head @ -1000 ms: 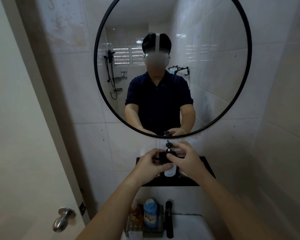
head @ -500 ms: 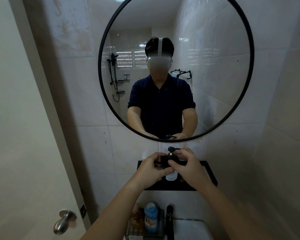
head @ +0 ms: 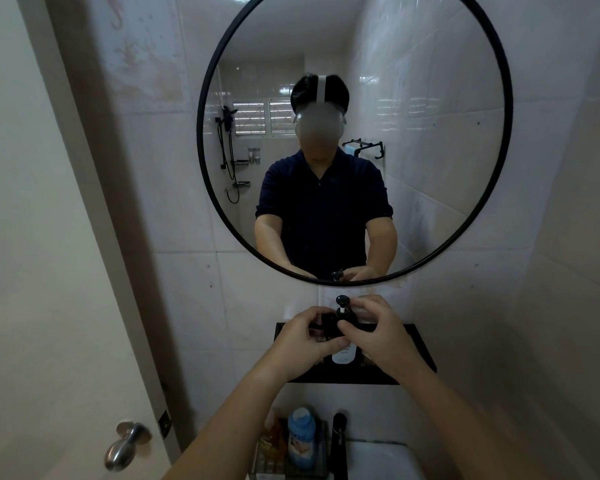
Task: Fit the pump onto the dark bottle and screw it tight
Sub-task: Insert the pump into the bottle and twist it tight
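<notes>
A white-tiled bathroom wall fills the view, with a round black-framed mirror (head: 354, 133) hung on it and a black wall shelf (head: 420, 344) fixed just below the mirror. The dark bottle (head: 343, 353) stands upright on this shelf, near its middle, a pale label showing on its front between the two hands. The pump (head: 342, 306) sits on top of the bottle's neck, its round black head raised on a short white stem above the dark collar. The left hand (head: 303, 336) comes in from the near left and is curled around the upper left side of the bottle, fingers closed against it. The right hand (head: 378, 332) comes in from the near right, its thumb and fingers pinched around the pump's collar just under the head. Both forearms reach up from the near edge of the view. Below the shelf, a blue-capped bottle (head: 302, 434) stands in a small rack at the near centre, just left of a black tap (head: 339, 445) that rises beside the white basin (head: 381, 459). At the near left a metal doorknob (head: 125, 445) juts from a pale door (head: 32, 271)
</notes>
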Demonstrator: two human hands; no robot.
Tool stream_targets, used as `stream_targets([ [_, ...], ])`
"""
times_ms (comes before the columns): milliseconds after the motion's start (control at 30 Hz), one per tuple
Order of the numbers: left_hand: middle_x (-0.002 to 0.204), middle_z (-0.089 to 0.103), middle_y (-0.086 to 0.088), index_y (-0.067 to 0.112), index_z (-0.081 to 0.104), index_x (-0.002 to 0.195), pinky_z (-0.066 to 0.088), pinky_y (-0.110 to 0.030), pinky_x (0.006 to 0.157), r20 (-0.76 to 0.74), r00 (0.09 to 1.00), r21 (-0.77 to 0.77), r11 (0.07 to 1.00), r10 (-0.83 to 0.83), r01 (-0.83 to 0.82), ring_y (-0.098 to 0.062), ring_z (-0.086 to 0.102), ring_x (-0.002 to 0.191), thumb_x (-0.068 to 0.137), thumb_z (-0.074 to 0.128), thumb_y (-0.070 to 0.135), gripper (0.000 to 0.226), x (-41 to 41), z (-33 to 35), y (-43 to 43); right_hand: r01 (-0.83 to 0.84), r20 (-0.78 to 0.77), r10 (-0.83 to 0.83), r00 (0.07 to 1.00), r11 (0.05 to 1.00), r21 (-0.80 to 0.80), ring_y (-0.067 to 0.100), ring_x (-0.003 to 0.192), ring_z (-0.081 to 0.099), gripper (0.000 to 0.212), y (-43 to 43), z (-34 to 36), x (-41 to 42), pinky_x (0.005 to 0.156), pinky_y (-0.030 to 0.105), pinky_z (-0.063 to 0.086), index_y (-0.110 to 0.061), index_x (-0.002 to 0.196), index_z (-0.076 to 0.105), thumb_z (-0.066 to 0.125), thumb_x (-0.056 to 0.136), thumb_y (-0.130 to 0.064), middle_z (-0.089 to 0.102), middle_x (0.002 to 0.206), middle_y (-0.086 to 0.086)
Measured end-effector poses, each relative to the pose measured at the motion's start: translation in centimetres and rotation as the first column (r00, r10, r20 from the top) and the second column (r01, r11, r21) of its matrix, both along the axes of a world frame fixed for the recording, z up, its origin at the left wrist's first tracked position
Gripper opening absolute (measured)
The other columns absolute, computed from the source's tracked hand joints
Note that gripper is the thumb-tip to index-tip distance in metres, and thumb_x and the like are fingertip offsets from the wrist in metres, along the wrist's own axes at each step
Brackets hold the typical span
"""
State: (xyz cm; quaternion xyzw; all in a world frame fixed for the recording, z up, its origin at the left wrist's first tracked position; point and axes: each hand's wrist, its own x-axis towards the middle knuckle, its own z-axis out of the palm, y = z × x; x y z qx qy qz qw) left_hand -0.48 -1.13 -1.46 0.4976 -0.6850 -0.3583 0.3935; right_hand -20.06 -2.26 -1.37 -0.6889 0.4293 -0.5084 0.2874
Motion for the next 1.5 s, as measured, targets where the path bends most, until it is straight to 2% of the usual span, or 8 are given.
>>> stream_targets([
  [333, 0.121, 0.07, 0.015, 0.026, 0.061, 0.143, 0.051, 0.001, 0.076, 0.062, 0.998, -0.013, 1.0, 0.003, -0.002, 0.012, 0.066, 0.101, 0.086, 0.093, 0.027, 0.065, 0.1, 0.1, -0.2, 0.01, -0.032, -0.011, 0.999, 0.999, -0.032, 0.001, 0.113, 0.067, 0.023, -0.3, 0.1, -0.1, 0.099, 0.011, 0.051, -0.026, 0.11, 0.075, 0.08, 0.09, -0.015, 0.064, 0.118, -0.013],
  [467, 0.116, 0.069, 0.018, 0.024, 0.062, 0.142, 0.05, 0.001, 0.075, 0.062, 0.998, -0.007, 1.0, 0.0, 0.0, 0.023, 0.064, 0.094, 0.086, 0.093, 0.024, 0.064, 0.2, -0.1, -0.4, 0.026, -0.052, -0.027, 0.998, 0.999, -0.029, -0.008, 0.109, 0.065, 0.023, -0.2, 0.2, 0.0, 0.092, 0.004, 0.049, -0.019, 0.107, 0.074, 0.084, 0.087, -0.015, 0.063, 0.117, -0.011],
  [633, 0.118, 0.07, 0.017, 0.025, 0.063, 0.14, 0.05, 0.001, 0.076, 0.06, 0.998, -0.008, 1.0, 0.002, -0.002, 0.021, 0.065, 0.096, 0.085, 0.093, 0.024, 0.063, 0.2, -0.1, -0.4, -0.01, -0.039, 0.009, 0.999, 0.999, -0.036, -0.002, 0.112, 0.066, 0.03, -0.1, 0.3, 0.0, 0.095, 0.005, 0.049, -0.033, 0.11, 0.071, 0.081, 0.089, -0.014, 0.062, 0.12, -0.011],
  [800, 0.119, 0.072, 0.013, 0.025, 0.064, 0.139, 0.052, -0.001, 0.077, 0.055, 0.998, -0.014, 1.0, 0.0, 0.001, 0.019, 0.066, 0.096, 0.085, 0.093, 0.024, 0.061, 0.2, -0.1, -0.3, 0.051, -0.09, -0.052, 0.995, 0.998, -0.023, -0.004, 0.108, 0.065, 0.025, -0.7, 0.2, 0.1, 0.088, 0.002, 0.048, -0.015, 0.107, 0.074, 0.086, 0.086, -0.021, 0.061, 0.115, -0.007],
  [1000, 0.12, 0.071, 0.015, 0.028, 0.062, 0.14, 0.052, -0.001, 0.076, 0.058, 0.998, -0.009, 1.0, 0.007, -0.006, 0.018, 0.066, 0.098, 0.084, 0.094, 0.027, 0.064, 0.2, -0.1, -0.3, -0.002, -0.069, 0.0, 0.998, 0.999, -0.035, 0.001, 0.109, 0.066, 0.023, -0.2, 0.3, 0.0, 0.091, 0.005, 0.049, -0.035, 0.101, 0.073, 0.08, 0.091, -0.016, 0.062, 0.117, -0.009],
  [1167, 0.12, 0.071, 0.014, 0.025, 0.063, 0.139, 0.052, -0.001, 0.077, 0.056, 0.998, -0.006, 1.0, 0.002, -0.002, 0.022, 0.065, 0.095, 0.085, 0.094, 0.024, 0.062, 0.2, -0.1, -0.2, 0.066, -0.111, -0.068, 0.992, 0.997, -0.026, -0.002, 0.106, 0.065, 0.023, -0.7, 0.1, 0.1, 0.089, 0.003, 0.049, -0.017, 0.102, 0.074, 0.086, 0.085, -0.024, 0.061, 0.113, -0.007],
  [1367, 0.121, 0.069, 0.016, 0.029, 0.062, 0.139, 0.052, 0.0, 0.075, 0.066, 0.998, -0.005, 1.0, 0.007, -0.007, 0.01, 0.065, 0.104, 0.084, 0.093, 0.029, 0.063, 0.2, 0.0, -0.2, 0.01, -0.072, -0.012, 0.997, 1.0, -0.022, -0.005, 0.106, 0.066, 0.017, -0.6, 0.1, -0.1, 0.09, 0.006, 0.051, -0.021, 0.107, 0.074, 0.078, 0.092, -0.014, 0.062, 0.117, -0.005],
  [1500, 0.12, 0.07, 0.016, 0.028, 0.062, 0.139, 0.052, 0.0, 0.075, 0.062, 0.998, 0.002, 1.0, 0.008, -0.008, 0.017, 0.065, 0.098, 0.084, 0.094, 0.027, 0.063, 0.2, -0.1, -0.2, 0.072, -0.092, -0.073, 0.993, 0.997, -0.007, -0.004, 0.105, 0.065, 0.026, -1.1, 0.1, 0.1, 0.084, 0.003, 0.049, -0.015, 0.101, 0.071, 0.087, 0.083, -0.024, 0.061, 0.11, -0.005],
])
